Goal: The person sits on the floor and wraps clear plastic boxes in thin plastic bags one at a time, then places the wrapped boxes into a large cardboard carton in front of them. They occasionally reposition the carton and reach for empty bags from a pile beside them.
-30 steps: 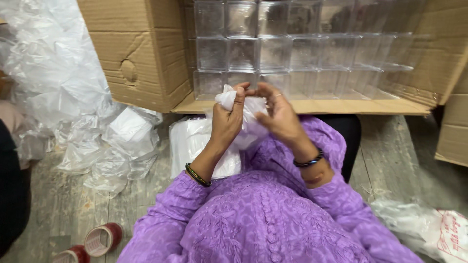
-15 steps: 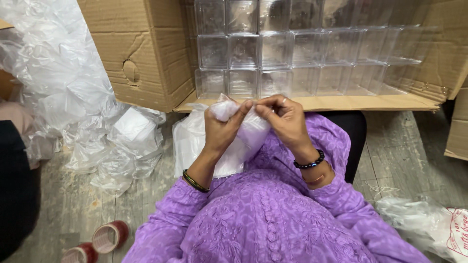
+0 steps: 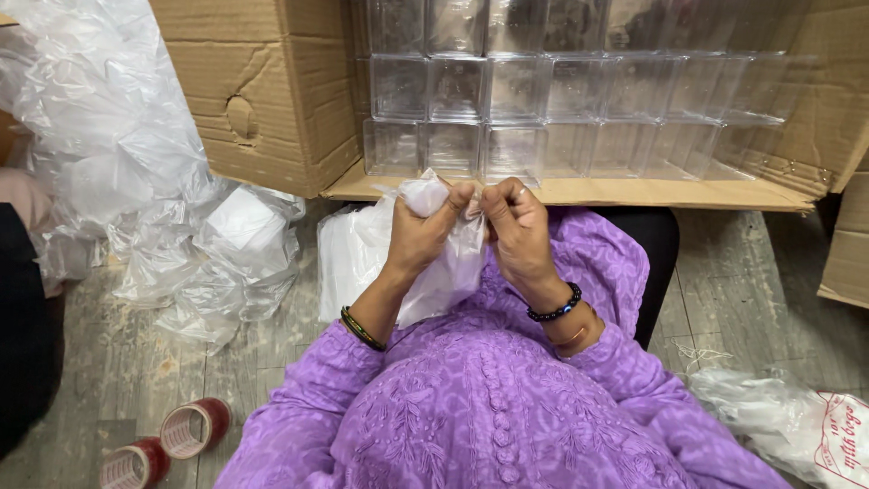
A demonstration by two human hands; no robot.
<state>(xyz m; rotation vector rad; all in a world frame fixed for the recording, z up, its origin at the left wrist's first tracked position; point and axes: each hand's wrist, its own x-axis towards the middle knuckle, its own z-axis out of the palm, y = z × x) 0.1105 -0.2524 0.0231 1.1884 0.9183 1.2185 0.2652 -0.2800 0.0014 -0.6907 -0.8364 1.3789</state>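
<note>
My left hand (image 3: pixel 424 237) grips the gathered top of a thin white plastic bag (image 3: pixel 444 272) that hangs down over my purple-sleeved lap. My right hand (image 3: pixel 518 228) pinches the same bag's top edge right beside the left fingers. Both hands meet just in front of an open cardboard box (image 3: pixel 272 100) lying on its side, filled with stacked clear plastic cube containers (image 3: pixel 516 91). What the bag holds is hidden.
A pile of crumpled clear plastic bags (image 3: pixel 118 172) lies to the left on the worn wooden floor. More flat white bags (image 3: pixel 348 258) sit by my left forearm. Two red tape rolls (image 3: pixel 195 426) rest at lower left. Another printed bag (image 3: pixel 806 426) lies at lower right.
Both hands stay together on the bag's top, shifting slightly lower and toward me while the fingers work the bag's edge. The view has tilted a little.
</note>
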